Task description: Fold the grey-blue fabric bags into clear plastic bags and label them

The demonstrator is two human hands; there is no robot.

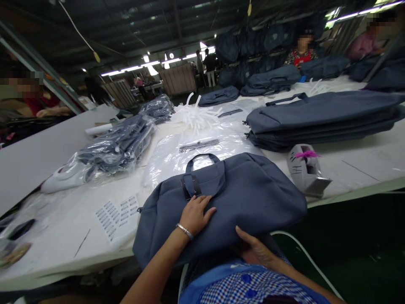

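Observation:
A dark blue fabric bag point(247, 194) with two handles lies flat at the near edge of the white table point(357, 169), partly overhanging it. My left hand point(196, 215), with a metal bracelet on the wrist, rests flat on top of the bag near its handle, fingers spread. My right hand point(253, 249) holds the bag's near bottom edge, thumb on top and the fingers hidden underneath.
A cat-shaped tape dispenser point(305, 169) stands right of the bag. Beyond lie clear plastic sleeves point(196, 147), a stack of blue bags point(319, 118), wrapped bags point(117, 145), white strips point(198, 114) and a label sheet point(118, 213). Other people sit at the far sides.

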